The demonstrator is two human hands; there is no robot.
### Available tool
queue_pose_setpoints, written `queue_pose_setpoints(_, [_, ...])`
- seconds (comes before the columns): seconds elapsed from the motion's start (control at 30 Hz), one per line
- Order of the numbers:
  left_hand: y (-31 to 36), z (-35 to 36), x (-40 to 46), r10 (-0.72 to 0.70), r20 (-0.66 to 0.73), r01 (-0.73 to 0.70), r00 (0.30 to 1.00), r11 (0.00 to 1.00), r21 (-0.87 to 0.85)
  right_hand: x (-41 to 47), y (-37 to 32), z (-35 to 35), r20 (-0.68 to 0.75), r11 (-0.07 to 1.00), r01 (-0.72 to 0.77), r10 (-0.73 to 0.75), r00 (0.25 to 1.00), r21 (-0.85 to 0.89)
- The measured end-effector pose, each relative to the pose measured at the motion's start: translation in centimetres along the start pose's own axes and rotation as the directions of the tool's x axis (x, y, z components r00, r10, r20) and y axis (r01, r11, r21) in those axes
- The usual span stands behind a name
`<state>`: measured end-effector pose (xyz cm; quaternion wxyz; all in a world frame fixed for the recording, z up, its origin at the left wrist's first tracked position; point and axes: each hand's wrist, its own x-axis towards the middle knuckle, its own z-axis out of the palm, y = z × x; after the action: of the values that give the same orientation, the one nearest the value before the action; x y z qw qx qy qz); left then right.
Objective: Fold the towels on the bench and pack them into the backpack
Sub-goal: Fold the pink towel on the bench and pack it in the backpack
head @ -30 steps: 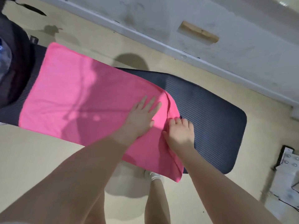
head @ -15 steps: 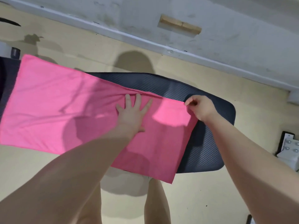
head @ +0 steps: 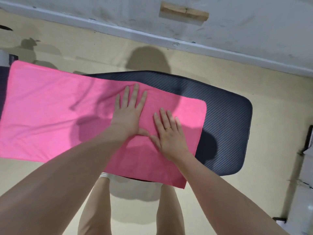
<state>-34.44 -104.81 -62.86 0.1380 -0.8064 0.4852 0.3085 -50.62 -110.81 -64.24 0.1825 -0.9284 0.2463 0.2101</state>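
A bright pink towel (head: 55,116) lies spread along the dark padded bench (head: 227,126), its near edge hanging over the bench's front. My left hand (head: 129,114) rests flat on the towel with its fingers spread. Just to its right, my right hand (head: 169,133) also lies flat, palm down, on the towel's right part. Neither hand grips the cloth. The towel's right end stops short of the bench's rounded right end. The backpack is out of view.
A pale wall with a wooden block (head: 184,12) and a baseboard runs behind the bench. Beige floor surrounds it. My legs (head: 96,209) stand below the bench's front edge. White and dark items (head: 306,167) sit at the right edge.
My right hand let go of the towel's far right corner and came down flat on the towel beside my left hand. The towel's right end now lies smooth on the bench.
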Motion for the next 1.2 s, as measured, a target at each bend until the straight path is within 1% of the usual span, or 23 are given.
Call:
queue_pose_setpoints(0.07, [-0.3,0.3,0.1,-0.011,-0.002,0.011,1.0,1.0,-0.028,-0.3,1.6,0.7,0.018,0.992,-0.115,0.114,0.993,0.053])
queue_pose_setpoints(0.17, [-0.5,0.4,0.2,-0.004,0.005,0.004,1.0,0.999,-0.044,-2.2,4.1,0.8,-0.007,0.941,-0.326,0.327,0.945,0.091])
queue_pose_setpoints(0.23, [-0.5,0.2,0.1,-0.005,0.001,0.005,1.0,0.998,-0.062,-3.2,5.2,0.1,0.057,0.903,-0.424,0.42,0.906,0.077])
queue_pose_setpoints(0.27, [-0.4,0.0,-0.1,-0.002,-0.004,0.001,1.0,0.997,-0.073,-3.4,5.5,-0.5,0.088,0.896,-0.441,0.436,0.895,0.045])
queue_pose_setpoints(0.3, [-0.3,-0.3,-0.4,0.008,-0.015,-0.01,1.0,0.997,-0.082,-3.6,5.3,-1.1,0.101,0.902,-0.432,0.428,0.898,0.016])
queue_pose_setpoints(0.33, [-0.3,-0.5,-0.8,0.025,-0.034,-0.028,0.999,0.996,-0.09,-3.7,4.9,-1.9,0.076,0.918,-0.397,0.396,0.915,-0.002])
queue_pose_setpoints(0.4, [-0.5,-0.8,-2.0,0.055,-0.074,-0.064,0.996,0.989,-0.131,-3.6,3.0,-3.6,0.002,0.954,-0.295,0.296,0.955,-0.042])
queue_pose_setpoints(0.47, [-1.5,-0.8,-3.6,0.028,-0.079,-0.045,0.996,0.976,-0.215,-2.9,0.2,-5.6,0.0,0.982,-0.178,0.178,0.984,-0.067])
queue_pose_setpoints(0.53, [-3.5,-0.6,-5.6,-0.039,-0.038,0.027,0.998,0.961,-0.277,-1.6,-3.1,-7.5,0.069,0.998,-0.058,0.06,0.996,-0.034])
queue_pose_setpoints(0.6, [-6.4,-0.4,-7.7,-0.125,0.002,0.119,0.992,0.942,-0.314,0.3,-6.5,-9.0,0.136,0.997,0.048,-0.055,0.989,0.053])
queue_pose_setpoints(0.63, [-8.2,-0.4,-8.8,-0.176,0.012,0.169,0.984,0.925,-0.34,1.4,-8.4,-9.7,0.146,0.992,0.101,-0.111,0.983,0.072])
queue_pose_setpoints(0.7, [-12.3,-0.3,-11.2,-0.275,0.024,0.264,0.961,0.885,-0.383,3.4,-12.5,-10.7,0.182,0.98,0.193,-0.198,0.963,0.044])
queue_pose_setpoints(0.77, [-16.6,0.2,-13.4,-0.364,0.031,0.345,0.931,0.851,-0.397,5.3,-16.5,-11.0,0.214,0.969,0.242,-0.248,0.945,0.053])
queue_pose_setpoints(0.83, [-20.5,1.0,-15.3,-0.461,0.053,0.437,0.886,0.79,-0.431,7.0,-20.2,-10.8,0.231,0.959,0.255,-0.279,0.932,0.127])
queue_pose_setpoints(0.9, [-23.7,1.9,-16.9,-0.562,0.084,0.526,0.823,0.697,-0.486,8.9,-23.5,-10.2,0.24,0.948,0.258,-0.298,0.924,0.184])
queue_pose_setpoints(0.93, [-25.0,2.5,-17.4,-0.605,0.103,0.563,0.789,0.647,-0.515,9.8,-25.1,-9.8,0.238,0.948,0.261,-0.301,0.923,0.184])
queue_pose_setpoints(1.0, [-27.1,3.8,-18.1,-0.662,0.133,0.608,0.738,0.565,-0.558,12.1,-28.0,-8.9,0.183,0.959,0.245,-0.269,0.946,0.141])
queue_pose_setpoints(1.03, [-28.0,4.5,-18.2,-0.676,0.144,0.623,0.723,0.547,-0.559,13.3,-29.4,-8.6,0.123,0.967,0.22,-0.236,0.964,0.128])
queue_pose_setpoints(1.1, [-29.0,5.7,-18.3,-0.68,0.171,0.648,0.713,0.546,-0.53,16.1,-31.6,-7.8,0.045,0.977,0.138,-0.147,0.988,0.16])
queue_pose_setpoints(1.2, [-29.7,7.2,-18.0,-0.669,0.174,0.637,0.723,0.548,-0.541,19.9,-33.8,-6.7,0.014,0.966,0.043,-0.048,0.999,0.256])
